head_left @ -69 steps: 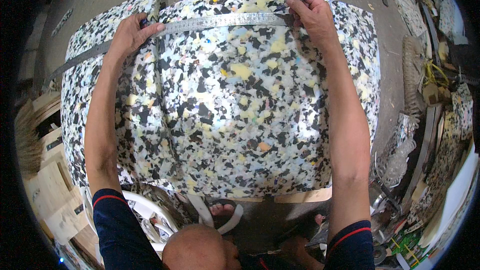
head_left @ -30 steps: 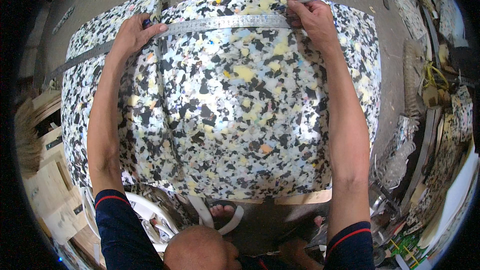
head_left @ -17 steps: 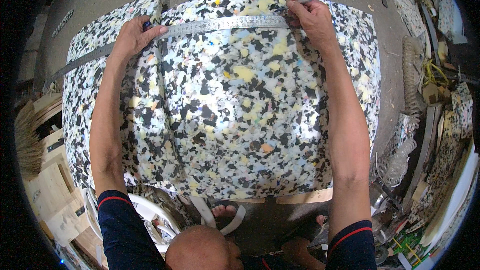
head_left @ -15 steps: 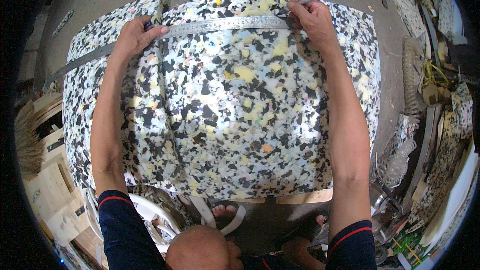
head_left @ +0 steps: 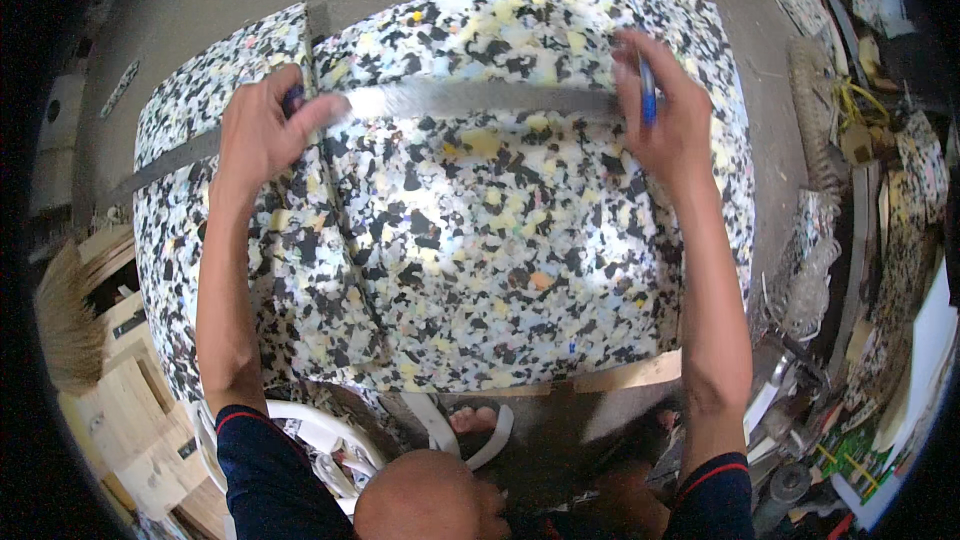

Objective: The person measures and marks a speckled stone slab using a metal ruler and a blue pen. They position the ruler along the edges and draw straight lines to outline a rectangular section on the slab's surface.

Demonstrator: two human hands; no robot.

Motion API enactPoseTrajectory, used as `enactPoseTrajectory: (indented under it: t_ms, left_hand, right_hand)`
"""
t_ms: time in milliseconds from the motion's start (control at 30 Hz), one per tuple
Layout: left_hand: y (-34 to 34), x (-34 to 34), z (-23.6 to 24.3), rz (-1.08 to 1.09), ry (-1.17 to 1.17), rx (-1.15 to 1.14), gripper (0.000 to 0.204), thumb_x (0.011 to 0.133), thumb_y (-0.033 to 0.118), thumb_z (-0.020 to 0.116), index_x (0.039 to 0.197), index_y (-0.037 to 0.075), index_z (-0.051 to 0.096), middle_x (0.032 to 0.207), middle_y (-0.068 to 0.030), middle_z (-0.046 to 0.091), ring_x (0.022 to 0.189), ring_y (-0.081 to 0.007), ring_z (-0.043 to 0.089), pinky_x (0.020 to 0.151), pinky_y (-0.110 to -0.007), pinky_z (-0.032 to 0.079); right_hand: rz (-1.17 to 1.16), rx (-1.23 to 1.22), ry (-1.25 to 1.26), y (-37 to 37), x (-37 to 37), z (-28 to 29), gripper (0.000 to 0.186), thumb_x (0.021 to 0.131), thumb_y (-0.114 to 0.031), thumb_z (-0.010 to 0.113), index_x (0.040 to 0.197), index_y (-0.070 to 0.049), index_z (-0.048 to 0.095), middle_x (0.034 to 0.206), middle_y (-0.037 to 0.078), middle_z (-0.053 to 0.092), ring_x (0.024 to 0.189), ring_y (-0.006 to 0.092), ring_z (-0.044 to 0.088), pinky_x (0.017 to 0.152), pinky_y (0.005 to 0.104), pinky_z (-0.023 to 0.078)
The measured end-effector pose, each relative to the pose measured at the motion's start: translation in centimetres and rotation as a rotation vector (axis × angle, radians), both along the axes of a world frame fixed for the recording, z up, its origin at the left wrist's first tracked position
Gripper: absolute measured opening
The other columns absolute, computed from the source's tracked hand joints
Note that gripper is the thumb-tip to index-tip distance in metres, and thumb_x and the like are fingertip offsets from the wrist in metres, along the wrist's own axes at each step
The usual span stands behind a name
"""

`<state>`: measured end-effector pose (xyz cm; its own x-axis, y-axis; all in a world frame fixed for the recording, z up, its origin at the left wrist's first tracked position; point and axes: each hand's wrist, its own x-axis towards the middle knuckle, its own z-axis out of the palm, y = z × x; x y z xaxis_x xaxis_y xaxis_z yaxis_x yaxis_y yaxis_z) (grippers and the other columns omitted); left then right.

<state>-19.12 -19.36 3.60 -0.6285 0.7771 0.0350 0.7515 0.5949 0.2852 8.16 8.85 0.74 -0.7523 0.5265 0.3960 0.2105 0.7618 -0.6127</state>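
A long metal ruler lies across a sheet of speckled black, white and yellow foam, its left end reaching past the foam's edge. My left hand grips the ruler near a raised foam edge, thumb along its top. A small dark blue thing, partly hidden, sits between that hand's fingers. Close to the ruler's right end, my right hand holds a pen with a blue end, upright between blurred fingers. Whether this hand also touches the ruler I cannot tell.
A second speckled foam piece is on the left. White plastic chair parts stand by my left arm, with wooden boards and a straw broom beyond. Foam scraps and a coiled hose lie at right.
The ruler has slid toward me across the foam, with both hands moving along. The pen in my right hand has swung round, its blue end now pointing toward me.
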Motion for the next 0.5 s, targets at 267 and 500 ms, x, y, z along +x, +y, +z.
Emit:
enactPoseTrajectory:
  t_ms: [267,500]
  left_hand:
    - [7.8,12.8,3.3,-0.832,-0.069,0.211,0.050,0.074,0.048,0.080,0.074,0.007,0.051,0.056,-0.0112,0.051,0.057,-0.0352,0.059,0.054,-0.045,0.042]
    - [9.7,19.9,-1.4,-1.082,-0.263,-0.079,0.050,0.071,0.052,0.079,0.075,0.009,0.054,0.064,-0.0080,0.060,0.075,-0.0336,0.063,0.070,-0.044,0.046]
  right_hand:
    - [-0.018,-0.029,-0.398,-16.6,19.7,1.8,0.047,0.085,-0.024,0.077,0.120,0.002,0.061,0.092,0.021,0.064,0.078,0.0356,0.066,0.067,0.0408,0.054]
    - [-0.286,-0.302,-0.226,-28.3,25.3,-2.9,0.040,0.086,-0.011,0.071,0.120,0.003,0.056,0.102,0.023,0.063,0.087,0.0394,0.065,0.073,0.0425,0.053]
